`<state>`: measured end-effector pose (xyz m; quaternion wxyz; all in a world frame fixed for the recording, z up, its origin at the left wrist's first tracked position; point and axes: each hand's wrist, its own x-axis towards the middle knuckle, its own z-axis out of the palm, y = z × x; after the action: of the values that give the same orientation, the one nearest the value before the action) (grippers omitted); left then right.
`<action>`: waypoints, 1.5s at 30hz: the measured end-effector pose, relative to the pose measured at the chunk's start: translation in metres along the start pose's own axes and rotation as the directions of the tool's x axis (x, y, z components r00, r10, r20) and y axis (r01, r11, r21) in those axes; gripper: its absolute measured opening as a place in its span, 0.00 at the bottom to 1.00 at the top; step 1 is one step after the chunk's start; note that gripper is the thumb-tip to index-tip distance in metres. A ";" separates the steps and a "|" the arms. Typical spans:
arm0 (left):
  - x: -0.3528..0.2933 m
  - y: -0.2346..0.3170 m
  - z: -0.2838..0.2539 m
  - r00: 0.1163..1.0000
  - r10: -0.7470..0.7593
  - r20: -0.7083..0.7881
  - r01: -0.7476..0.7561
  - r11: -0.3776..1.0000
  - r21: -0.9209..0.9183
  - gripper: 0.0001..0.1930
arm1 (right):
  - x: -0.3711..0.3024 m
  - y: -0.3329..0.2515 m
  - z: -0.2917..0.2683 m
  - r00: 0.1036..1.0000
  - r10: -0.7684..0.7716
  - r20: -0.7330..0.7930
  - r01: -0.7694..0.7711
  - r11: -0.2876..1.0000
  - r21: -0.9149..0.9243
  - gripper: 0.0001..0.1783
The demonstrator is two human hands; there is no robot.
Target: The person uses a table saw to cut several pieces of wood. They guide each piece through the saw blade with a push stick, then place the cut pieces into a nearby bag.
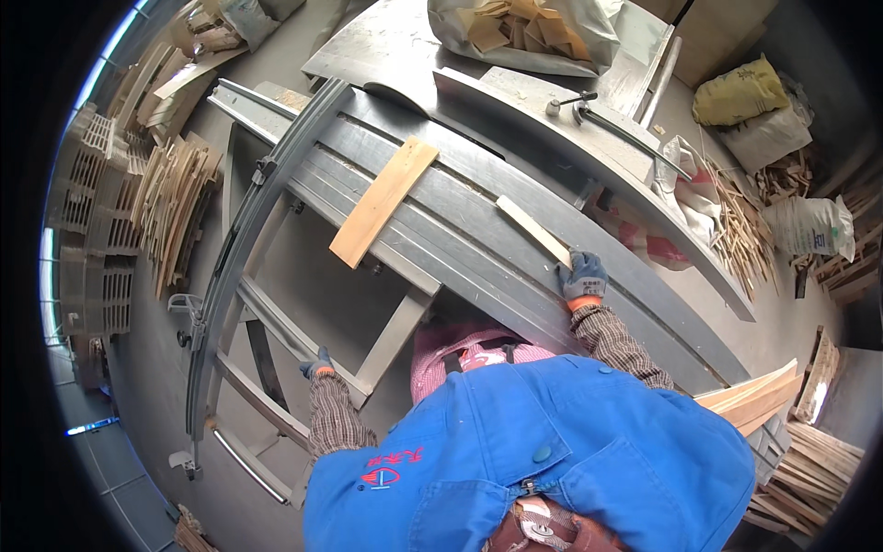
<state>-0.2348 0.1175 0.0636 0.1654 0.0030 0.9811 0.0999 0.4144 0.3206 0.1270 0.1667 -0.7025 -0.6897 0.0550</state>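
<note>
A narrow pale wooden strip [532, 229] lies slanting on the grey metal machine table [469, 216]. My right hand [583, 278], in a grey glove with an orange cuff, is closed on its near end. My left hand [318, 362], gloved alike, is lower left at a metal frame bar [292, 333], seemingly closed round it; most of its fingers are hidden. A wider, yellowish board [384, 202] rests across the table and overhangs its left edge, touched by neither hand.
A long metal fence [589, 175] runs along the table's far right side. At the left stands a sliding rail [241, 244]. An open sack of wood offcuts [529, 37] sits at the back. Stacked wooden strips [173, 207] stand at left, and boards [759, 400] at lower right.
</note>
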 end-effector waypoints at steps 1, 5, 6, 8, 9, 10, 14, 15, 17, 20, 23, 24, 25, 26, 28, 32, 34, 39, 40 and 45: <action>-0.016 -0.010 -0.001 1.000 -0.014 0.018 0.014 1.000 0.005 0.57 | -0.009 0.011 -0.007 1.000 -0.012 -0.011 0.012 1.000 -0.006 0.24; -0.061 -0.050 0.001 0.999 0.031 -0.023 -0.031 1.000 -0.003 0.57 | -0.041 0.049 -0.030 0.999 -0.030 -0.022 0.029 0.999 -0.023 0.24; -0.063 -0.060 0.003 0.997 0.071 -0.022 -0.070 0.997 0.045 0.57 | -0.049 0.058 -0.034 0.999 -0.036 -0.032 0.036 0.999 -0.024 0.24; -0.065 -0.093 0.013 0.989 0.144 -0.016 -0.140 0.980 0.143 0.58 | -0.060 0.069 -0.044 0.997 -0.057 -0.045 0.056 0.998 -0.025 0.24; -0.068 -0.106 0.023 0.985 0.170 -0.021 -0.165 0.973 0.159 0.58 | -0.065 0.077 -0.047 0.997 -0.054 -0.045 0.053 0.998 -0.036 0.24; -0.074 -0.121 0.029 0.981 0.193 -0.032 -0.184 0.966 0.180 0.58 | -0.072 0.088 -0.049 0.998 -0.054 -0.040 0.052 0.998 -0.040 0.24; -0.128 -0.162 0.060 0.956 0.238 -0.172 -0.203 0.959 0.200 0.55 | -0.109 0.149 -0.056 0.999 -0.048 -0.025 0.046 0.996 -0.071 0.25; -0.148 -0.163 0.063 0.942 0.256 -0.216 -0.208 0.953 0.223 0.54 | -0.116 0.165 -0.059 0.996 -0.075 -0.053 0.071 0.994 -0.081 0.25; -0.170 -0.171 0.068 0.787 0.462 -0.409 -0.291 0.862 0.415 0.51 | -0.123 0.180 -0.064 1.000 -0.027 -0.016 0.025 0.997 -0.077 0.26; -0.244 -0.068 0.025 0.847 0.497 -0.188 -0.472 0.866 0.165 0.46 | -0.140 0.204 -0.071 1.000 0.014 -0.011 -0.015 0.991 -0.131 0.26; -0.274 0.006 0.014 0.405 0.834 -0.375 -0.885 0.461 0.070 0.41 | -0.140 0.202 -0.071 1.000 0.008 -0.001 -0.008 0.993 -0.118 0.27; -0.290 0.039 0.011 0.341 0.878 -0.335 -0.927 0.373 0.034 0.40 | -0.143 0.207 -0.069 1.000 0.022 0.011 -0.021 0.996 -0.084 0.25; -0.305 0.066 0.009 0.245 0.929 -0.279 -0.964 0.265 0.035 0.40 | -0.146 0.208 -0.072 0.999 0.033 0.018 -0.031 0.995 -0.090 0.25; -0.308 0.080 0.022 0.177 0.955 -0.240 -0.982 0.189 0.024 0.42 | -0.148 0.209 -0.076 0.999 0.032 0.028 -0.030 0.995 -0.093 0.25; -0.335 0.114 0.035 0.091 0.988 -0.126 -0.996 0.089 -0.021 0.44 | -0.148 0.205 -0.088 0.997 0.076 0.020 -0.073 0.993 -0.095 0.23; -0.352 0.140 0.060 0.020 0.979 0.203 -0.995 0.000 0.098 0.47 | -0.133 0.195 -0.102 0.990 0.110 0.085 -0.112 0.994 0.019 0.20; -0.352 0.142 0.073 0.018 0.971 0.239 -0.999 0.009 0.039 0.46 | -0.122 0.196 -0.096 0.978 0.162 0.129 -0.200 0.901 0.385 0.19; -0.357 0.202 0.076 0.093 0.974 0.204 -0.992 0.074 0.098 0.41 | -0.066 0.169 -0.076 0.876 0.261 0.406 -0.450 0.746 0.491 0.19; -0.351 0.217 0.077 0.122 0.975 0.188 -0.987 0.100 0.122 0.41 | -0.051 0.154 -0.074 0.898 0.184 0.400 -0.388 0.760 0.521 0.22; -0.340 0.305 0.078 0.276 0.936 0.219 -0.942 0.219 0.254 0.39 | 0.016 0.118 -0.031 0.929 -0.112 0.352 -0.172 0.712 0.680 0.31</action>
<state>0.1039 0.4187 0.1617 0.0778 0.6214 0.7795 0.0110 0.5369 0.3321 0.1223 0.2871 -0.5746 -0.6236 0.4454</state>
